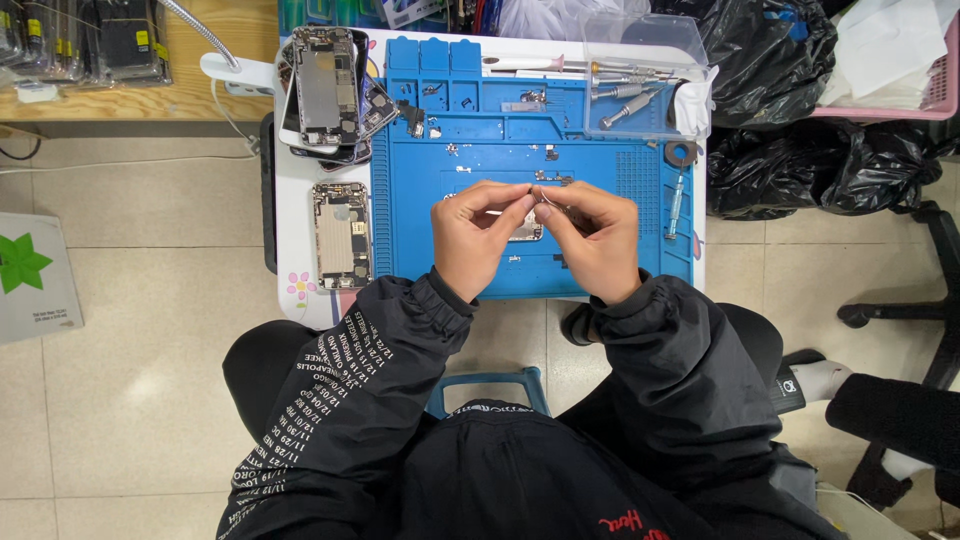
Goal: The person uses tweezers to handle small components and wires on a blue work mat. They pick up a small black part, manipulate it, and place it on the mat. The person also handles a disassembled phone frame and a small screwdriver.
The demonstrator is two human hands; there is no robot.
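Note:
My left hand (478, 238) and my right hand (592, 240) meet over the blue work mat (430, 200), fingertips pinched together on a small silvery phone part (527, 226) between them. The right hand also seems to hold a thin metal tool, perhaps tweezers, pointing toward the left fingers. Much of the part is hidden by my fingers. Tiny screws and small parts lie scattered on the mat above my hands.
An opened phone body (341, 235) lies on the white table left of the mat, a stack of phone shells (330, 90) behind it. Screwdrivers (625, 100) and a clear tray sit at the mat's back right. Black bags (820, 165) and another person's foot (820, 380) are to the right.

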